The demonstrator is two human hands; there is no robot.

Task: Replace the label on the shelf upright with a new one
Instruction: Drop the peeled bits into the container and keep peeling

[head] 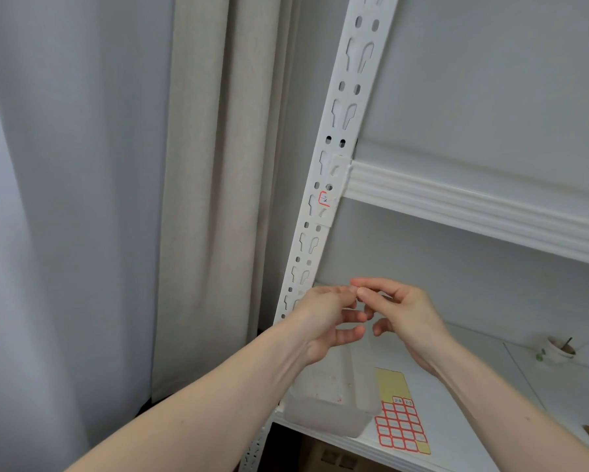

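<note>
Red-bordered label [324, 199] stuck on white shelf upright [340, 137] just below the upper shelf beam, left hand [323, 321] and right hand [402, 315] fingertips together below the label, whether they pinch anything cannot tell, label sheet [400, 417] on lower shelf [456, 420] beside translucent tub [330, 403]
</note>
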